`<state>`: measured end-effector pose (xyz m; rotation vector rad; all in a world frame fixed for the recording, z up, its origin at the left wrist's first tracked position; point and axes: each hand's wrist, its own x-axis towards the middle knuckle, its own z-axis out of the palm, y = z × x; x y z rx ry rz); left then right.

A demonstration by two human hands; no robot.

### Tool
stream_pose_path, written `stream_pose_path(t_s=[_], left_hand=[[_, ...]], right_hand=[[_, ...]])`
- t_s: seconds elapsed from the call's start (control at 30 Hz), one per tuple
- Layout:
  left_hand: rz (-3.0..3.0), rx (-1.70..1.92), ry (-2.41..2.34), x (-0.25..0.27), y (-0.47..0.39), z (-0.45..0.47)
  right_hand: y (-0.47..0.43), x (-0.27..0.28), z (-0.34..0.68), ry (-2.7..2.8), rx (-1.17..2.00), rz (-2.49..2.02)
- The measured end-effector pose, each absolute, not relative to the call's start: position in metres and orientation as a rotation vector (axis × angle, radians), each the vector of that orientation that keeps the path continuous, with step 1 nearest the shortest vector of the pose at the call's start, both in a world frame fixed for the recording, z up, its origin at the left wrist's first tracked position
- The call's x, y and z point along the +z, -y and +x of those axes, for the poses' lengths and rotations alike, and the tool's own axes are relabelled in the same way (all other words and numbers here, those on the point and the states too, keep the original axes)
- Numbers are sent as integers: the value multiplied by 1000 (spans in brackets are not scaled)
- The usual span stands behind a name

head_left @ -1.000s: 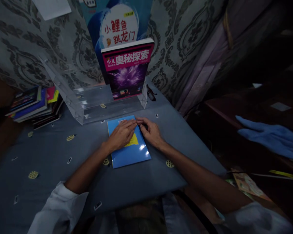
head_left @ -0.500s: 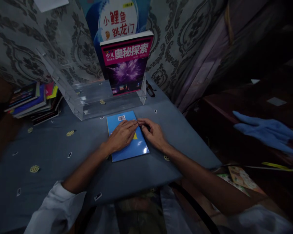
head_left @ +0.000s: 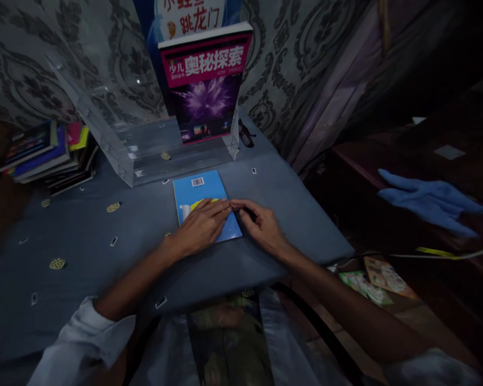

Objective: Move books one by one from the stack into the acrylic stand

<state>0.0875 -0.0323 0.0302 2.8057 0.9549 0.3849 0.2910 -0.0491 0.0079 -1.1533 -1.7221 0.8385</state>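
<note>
A thin blue book (head_left: 199, 190) lies on the table with its barcode side up, showing a yellow and a white shape. My left hand (head_left: 203, 225) rests flat across its lower part, fingers stretched together toward the right edge. At that edge is my right hand (head_left: 261, 222), its fingers curved and the thumb apart from them. Its fingertips meet those of my left hand. Whether they grip the edge I cannot make out. Behind, a purple and pink book (head_left: 207, 99) stands upright in a clear acrylic stand (head_left: 121, 161).
A larger blue book (head_left: 148, 32) stands at the back. Stacked books (head_left: 48, 155) lie at the left, glasses (head_left: 246, 134) beside the stand. Right of the table edge are a blue glove (head_left: 430, 201) and a white cable (head_left: 467, 254); colourful booklets (head_left: 390, 276) lie lower down.
Both hands have slid toward me over the blue book, uncovering more of the yellow and white print. The view has tilted slightly downward.
</note>
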Motion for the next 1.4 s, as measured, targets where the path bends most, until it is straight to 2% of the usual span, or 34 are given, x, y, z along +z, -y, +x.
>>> stream_pose_path(t_s=[0.37,0.7,0.93,1.4], left_hand=[[2857,328,-854,38,74,91],[2895,325,-860,32,91,90],[2863,417,-897,40,80,83],[2794,591,-1171,18,-8,59]], right_hand=[[100,15,300,1764,820,-1206],[119,10,304,1965,553,-1128],[99,12,301,2113,335,-1008],[-17,-4,276,2277,352,-1022]])
